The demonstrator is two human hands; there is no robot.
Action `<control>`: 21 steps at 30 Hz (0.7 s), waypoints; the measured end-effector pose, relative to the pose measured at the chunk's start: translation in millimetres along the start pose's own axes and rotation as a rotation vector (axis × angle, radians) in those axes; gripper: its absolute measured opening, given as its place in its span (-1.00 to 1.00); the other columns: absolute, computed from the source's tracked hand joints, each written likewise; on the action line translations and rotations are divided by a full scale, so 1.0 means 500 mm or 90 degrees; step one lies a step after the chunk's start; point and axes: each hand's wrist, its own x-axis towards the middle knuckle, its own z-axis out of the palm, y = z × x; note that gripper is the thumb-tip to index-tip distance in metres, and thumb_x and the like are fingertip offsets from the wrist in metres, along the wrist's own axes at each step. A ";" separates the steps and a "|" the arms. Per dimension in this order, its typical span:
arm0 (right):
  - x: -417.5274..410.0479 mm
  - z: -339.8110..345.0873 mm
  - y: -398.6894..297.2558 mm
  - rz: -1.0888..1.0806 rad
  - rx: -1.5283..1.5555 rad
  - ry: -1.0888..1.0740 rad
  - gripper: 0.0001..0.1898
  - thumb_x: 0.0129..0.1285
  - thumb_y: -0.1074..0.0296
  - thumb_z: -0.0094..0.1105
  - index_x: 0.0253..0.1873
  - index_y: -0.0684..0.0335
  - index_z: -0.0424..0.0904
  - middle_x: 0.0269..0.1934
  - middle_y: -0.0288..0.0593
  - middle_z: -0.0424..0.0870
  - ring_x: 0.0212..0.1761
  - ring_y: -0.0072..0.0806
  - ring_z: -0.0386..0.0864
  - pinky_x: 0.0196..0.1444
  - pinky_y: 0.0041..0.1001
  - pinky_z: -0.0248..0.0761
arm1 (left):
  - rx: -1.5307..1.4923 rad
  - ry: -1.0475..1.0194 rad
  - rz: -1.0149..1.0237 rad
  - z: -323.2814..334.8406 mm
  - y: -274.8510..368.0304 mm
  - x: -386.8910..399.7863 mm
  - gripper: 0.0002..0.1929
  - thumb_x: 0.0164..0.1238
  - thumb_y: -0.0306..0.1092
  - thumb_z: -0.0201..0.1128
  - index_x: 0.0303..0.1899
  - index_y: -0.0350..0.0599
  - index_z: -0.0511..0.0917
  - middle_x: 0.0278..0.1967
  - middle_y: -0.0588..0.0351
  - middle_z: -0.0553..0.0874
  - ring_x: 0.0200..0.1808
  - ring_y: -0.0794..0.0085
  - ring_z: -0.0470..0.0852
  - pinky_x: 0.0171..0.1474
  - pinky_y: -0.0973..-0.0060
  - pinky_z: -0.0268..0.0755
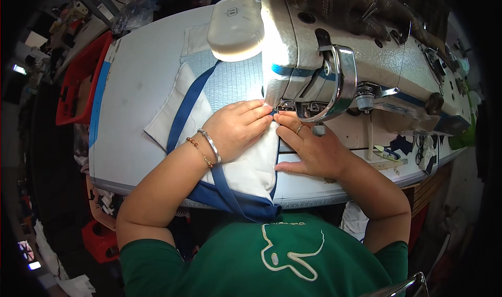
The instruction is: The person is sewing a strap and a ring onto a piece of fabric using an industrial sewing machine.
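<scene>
A white fabric piece [255, 167] with dark blue edging lies on the sewing machine table, its right edge running up to the needle area [276, 111]. My left hand [239, 126] rests flat on this fabric, fingertips close to the presser foot; its thumb is hidden. My right hand [313, 146] touches the fabric's blue edge with its fingertips, thumb spread lower along the same edge. Beyond my left hand spreads light blue gathered fabric [235, 77]. A dark blue strap [192, 97] curves over the white cloth, and blue fabric [235, 203] hangs over the table's front edge.
The sewing machine head [376, 62] fills the upper right, with a lit lamp [235, 26] beside it. Thread snips [386, 153] and dark fabric scraps [401, 144] lie at the right. A red plastic crate [84, 81] stands left of the table [137, 81].
</scene>
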 end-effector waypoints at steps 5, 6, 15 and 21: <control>0.005 -0.001 0.005 -0.025 -0.057 0.038 -0.29 0.13 -0.16 0.39 0.22 0.26 0.48 0.37 -0.15 0.37 0.43 -0.24 0.33 0.41 -0.20 0.21 | 0.009 0.010 -0.005 0.008 -0.008 0.003 -0.75 0.22 -0.39 0.33 -0.08 -0.20 0.65 0.06 0.03 0.70 0.17 0.25 0.64 0.18 0.34 0.55; 0.004 0.000 0.006 -0.026 -0.058 0.036 -0.29 0.13 -0.16 0.39 0.22 0.26 0.48 0.37 -0.15 0.37 0.43 -0.24 0.33 0.41 -0.20 0.21 | 0.005 0.014 -0.004 0.009 -0.008 0.004 -0.76 0.22 -0.39 0.33 -0.08 -0.19 0.65 0.05 0.03 0.71 0.18 0.25 0.64 0.18 0.34 0.55; 0.010 -0.010 0.000 -0.015 -0.052 0.016 -0.32 0.12 -0.11 0.40 0.20 0.26 0.53 0.37 -0.14 0.42 0.42 -0.27 0.36 0.40 -0.22 0.25 | 0.011 0.006 -0.006 0.007 -0.013 0.004 -0.78 0.25 -0.38 0.31 -0.08 -0.17 0.65 0.04 0.05 0.72 0.18 0.26 0.64 0.17 0.34 0.55; 0.009 -0.008 -0.003 -0.005 -0.071 -0.015 -0.31 0.10 -0.09 0.41 0.21 0.29 0.52 0.39 -0.11 0.40 0.42 -0.26 0.36 0.39 -0.23 0.28 | 0.014 0.035 -0.008 0.010 -0.011 0.003 -0.78 0.25 -0.38 0.31 -0.09 -0.17 0.65 0.04 0.05 0.72 0.18 0.26 0.64 0.17 0.34 0.55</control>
